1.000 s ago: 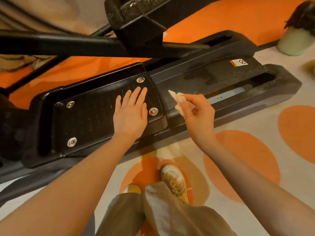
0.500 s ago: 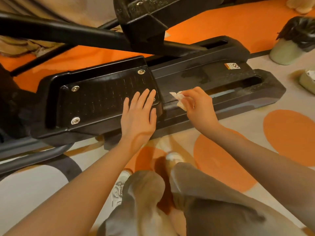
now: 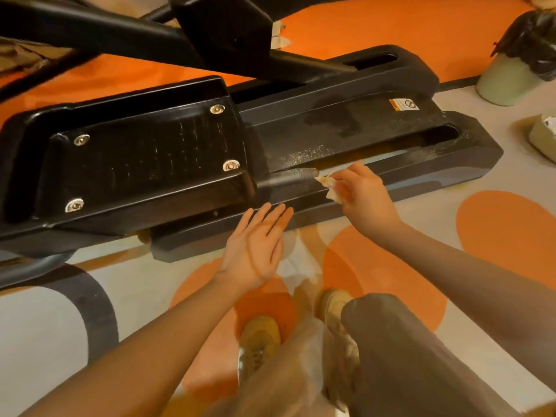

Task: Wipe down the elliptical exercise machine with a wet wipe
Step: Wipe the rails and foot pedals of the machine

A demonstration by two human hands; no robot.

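Your right hand (image 3: pixel 365 194) pinches the crumpled wet wipe (image 3: pixel 329 183) between thumb and curled fingers, pressing it against the near rail (image 3: pixel 421 173) of the elliptical machine (image 3: pixel 346 127), just right of the foot pedal (image 3: pixel 150 164). Your left hand (image 3: pixel 255 245) is flat, fingers straight and together, holding nothing; it lies over the machine's near lower edge, though you cannot tell whether it touches. The two hands are near each other but apart. Pale dust speckles the rail's top, far from the wipe. A bin with a dark liner (image 3: pixel 517 55) stands on the floor at the far right. Your shoes (image 3: pixel 261 335) show below, on the orange-spotted floor (image 3: pixel 505 230).
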